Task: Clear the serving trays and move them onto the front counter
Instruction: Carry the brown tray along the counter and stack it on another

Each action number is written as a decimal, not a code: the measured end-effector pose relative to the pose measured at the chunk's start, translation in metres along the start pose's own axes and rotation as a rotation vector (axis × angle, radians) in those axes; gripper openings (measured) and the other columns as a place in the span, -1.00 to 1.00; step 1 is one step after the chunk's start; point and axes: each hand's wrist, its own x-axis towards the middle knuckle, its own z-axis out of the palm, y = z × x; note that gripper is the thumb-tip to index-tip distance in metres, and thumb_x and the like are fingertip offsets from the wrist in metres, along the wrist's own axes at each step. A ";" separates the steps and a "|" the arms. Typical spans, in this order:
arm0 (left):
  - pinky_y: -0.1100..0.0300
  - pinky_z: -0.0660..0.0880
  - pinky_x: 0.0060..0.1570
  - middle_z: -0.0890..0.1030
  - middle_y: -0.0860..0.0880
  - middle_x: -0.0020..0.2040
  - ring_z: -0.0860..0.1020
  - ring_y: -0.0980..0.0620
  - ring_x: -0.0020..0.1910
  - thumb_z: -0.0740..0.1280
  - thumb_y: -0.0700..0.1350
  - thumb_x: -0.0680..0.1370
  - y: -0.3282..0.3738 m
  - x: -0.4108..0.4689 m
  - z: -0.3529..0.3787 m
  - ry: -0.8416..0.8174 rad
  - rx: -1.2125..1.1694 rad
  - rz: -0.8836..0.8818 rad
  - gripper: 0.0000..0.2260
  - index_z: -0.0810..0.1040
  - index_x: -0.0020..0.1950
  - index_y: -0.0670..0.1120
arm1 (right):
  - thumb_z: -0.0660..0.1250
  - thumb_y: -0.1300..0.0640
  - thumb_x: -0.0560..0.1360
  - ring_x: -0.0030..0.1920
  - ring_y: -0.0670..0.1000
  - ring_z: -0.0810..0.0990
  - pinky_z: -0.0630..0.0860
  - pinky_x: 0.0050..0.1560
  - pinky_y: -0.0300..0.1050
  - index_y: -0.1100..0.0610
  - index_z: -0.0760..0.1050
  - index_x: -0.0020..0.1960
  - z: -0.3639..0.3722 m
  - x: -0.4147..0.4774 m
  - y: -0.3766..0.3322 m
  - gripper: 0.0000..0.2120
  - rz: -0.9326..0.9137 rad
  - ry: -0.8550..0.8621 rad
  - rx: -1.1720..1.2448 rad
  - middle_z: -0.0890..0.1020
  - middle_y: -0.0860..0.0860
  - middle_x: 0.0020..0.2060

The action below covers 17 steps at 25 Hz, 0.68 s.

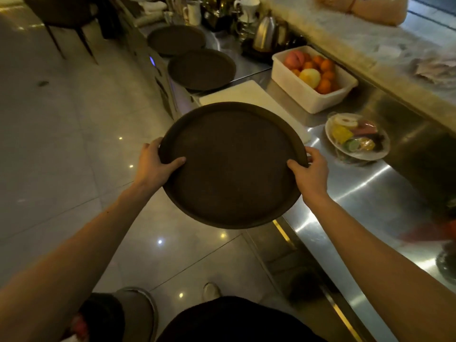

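I hold a round dark brown serving tray [232,166] in the air in front of me, partly over the floor and partly over the steel counter's edge. Its surface is bare. My left hand [154,164] grips its left rim, thumb on top. At the right rim my right hand [309,172] grips the same way. Two more round dark trays lie on the steel counter further back: a nearer tray [201,69] and a farther tray [176,39]. Both look bare.
On the steel counter [370,201]: a white cutting board [246,96], a white tub of fruit [313,79], a wrapped plate of cut fruit [356,139], a metal kettle [266,33], mugs [248,8]. A raised marble counter [370,43] runs on the right. Tiled floor lies left.
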 end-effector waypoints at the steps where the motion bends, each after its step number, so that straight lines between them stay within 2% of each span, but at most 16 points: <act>1: -0.03 0.44 0.24 0.38 -0.13 0.39 0.41 -0.14 0.36 0.49 0.09 0.43 -0.010 0.005 -0.012 0.016 0.002 -0.020 -0.30 0.33 0.49 -0.06 | 0.43 0.07 0.47 0.16 0.12 0.58 0.58 0.19 0.08 0.10 0.45 0.35 0.016 0.001 -0.008 -0.53 -0.013 -0.021 -0.008 0.56 0.11 0.19; 9: -0.01 0.43 0.22 0.38 -0.15 0.38 0.40 -0.15 0.34 0.49 0.05 0.45 -0.041 0.057 -0.036 0.086 -0.010 -0.100 -0.33 0.34 0.49 -0.07 | 0.42 0.06 0.50 0.15 0.12 0.57 0.59 0.18 0.05 0.09 0.42 0.38 0.091 0.049 -0.039 -0.53 -0.052 -0.086 -0.050 0.54 0.10 0.24; 13: 0.02 0.43 0.20 0.40 -0.15 0.37 0.41 -0.15 0.33 0.49 0.06 0.45 -0.036 0.105 -0.030 0.108 0.002 -0.117 -0.33 0.34 0.49 -0.07 | 0.43 0.08 0.47 0.10 0.10 0.57 0.61 0.13 0.03 0.10 0.46 0.34 0.124 0.105 -0.050 -0.55 -0.074 -0.092 -0.038 0.56 0.10 0.18; 17: -0.05 0.45 0.24 0.39 -0.12 0.37 0.42 -0.14 0.34 0.49 0.07 0.44 -0.015 0.159 -0.028 0.125 0.011 -0.156 -0.32 0.33 0.49 -0.05 | 0.43 0.05 0.45 0.11 0.08 0.57 0.60 0.14 0.04 0.09 0.46 0.34 0.149 0.166 -0.065 -0.52 -0.056 -0.125 -0.006 0.56 0.09 0.16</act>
